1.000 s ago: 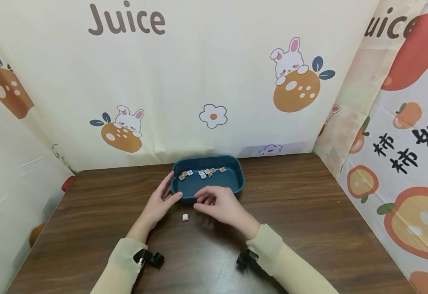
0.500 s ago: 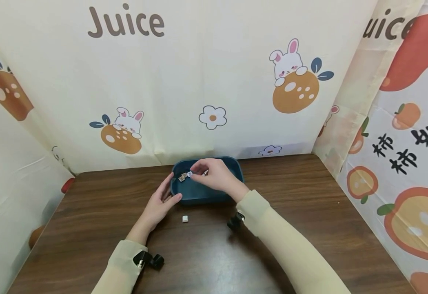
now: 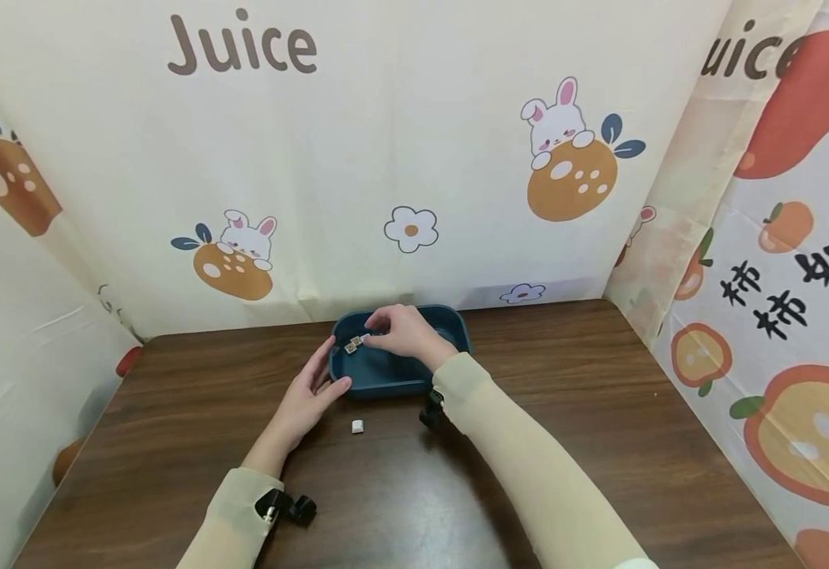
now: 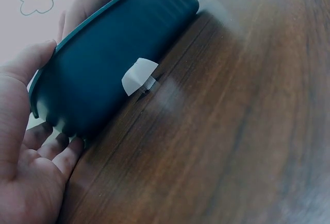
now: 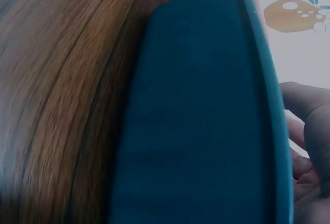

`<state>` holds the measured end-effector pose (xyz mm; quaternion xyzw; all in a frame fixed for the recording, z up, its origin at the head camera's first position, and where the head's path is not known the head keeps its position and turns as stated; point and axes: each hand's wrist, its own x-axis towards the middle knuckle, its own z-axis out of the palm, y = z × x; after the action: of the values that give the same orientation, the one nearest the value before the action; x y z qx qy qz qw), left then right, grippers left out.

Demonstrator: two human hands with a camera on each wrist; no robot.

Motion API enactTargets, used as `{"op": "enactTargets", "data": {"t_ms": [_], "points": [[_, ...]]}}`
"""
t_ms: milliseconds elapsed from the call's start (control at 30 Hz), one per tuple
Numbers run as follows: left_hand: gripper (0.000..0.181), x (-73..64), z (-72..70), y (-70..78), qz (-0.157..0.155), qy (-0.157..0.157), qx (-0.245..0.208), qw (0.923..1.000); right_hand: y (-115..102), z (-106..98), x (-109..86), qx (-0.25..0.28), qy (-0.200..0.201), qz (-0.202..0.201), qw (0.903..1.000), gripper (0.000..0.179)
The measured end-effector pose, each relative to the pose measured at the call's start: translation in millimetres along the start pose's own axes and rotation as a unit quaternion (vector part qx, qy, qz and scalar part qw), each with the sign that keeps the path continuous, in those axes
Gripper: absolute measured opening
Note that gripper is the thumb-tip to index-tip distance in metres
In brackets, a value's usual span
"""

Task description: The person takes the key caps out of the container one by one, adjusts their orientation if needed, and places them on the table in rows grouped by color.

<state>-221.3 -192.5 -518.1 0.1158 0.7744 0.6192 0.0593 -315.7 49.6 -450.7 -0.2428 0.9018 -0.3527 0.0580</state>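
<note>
My left hand (image 3: 304, 401) holds the left end of a dark blue tray (image 3: 389, 388), its thumb at the near rim and its fingers along the end wall. Over the tray's inside is my right hand (image 3: 405, 332), with thumb and fingertips right by a white keycap (image 3: 365, 338). Whether it pinches that keycap cannot be seen; in the right wrist view the tray wall (image 5: 201, 110) hides the fingertips. Brown-and-white keycaps (image 3: 350, 348) lie at the tray's left. One white keycap (image 3: 357, 427) rests on the table before the tray, also seen as a white cap (image 4: 139, 76) in the left wrist view.
The tray stands near the back edge of a brown wooden table (image 3: 563, 411). A printed cloth (image 3: 343, 158) hangs directly behind it, and another patterned cloth (image 3: 777, 276) stands on the right.
My right hand has moved from the tray's near rim forward into the tray, then slightly left toward the keycaps. The left hand keeps its place on the tray.
</note>
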Motion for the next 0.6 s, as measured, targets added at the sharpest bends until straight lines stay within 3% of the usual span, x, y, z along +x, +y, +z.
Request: {"op": "enactTargets", "data": {"t_ms": [233, 600], "points": [[0.077, -0.9, 2.6, -0.5, -0.005, 0.003, 0.005, 1.0, 9.2, 11.7, 5.7, -0.016, -0.015, 0.013, 0.9997, 0.038], [0.077, -0.7, 1.1, -0.2, -0.004, 0.007, 0.01, 0.9999, 18.0, 22.6, 9.0, -0.033, -0.031, -0.003, 0.9989, 0.042]]}}
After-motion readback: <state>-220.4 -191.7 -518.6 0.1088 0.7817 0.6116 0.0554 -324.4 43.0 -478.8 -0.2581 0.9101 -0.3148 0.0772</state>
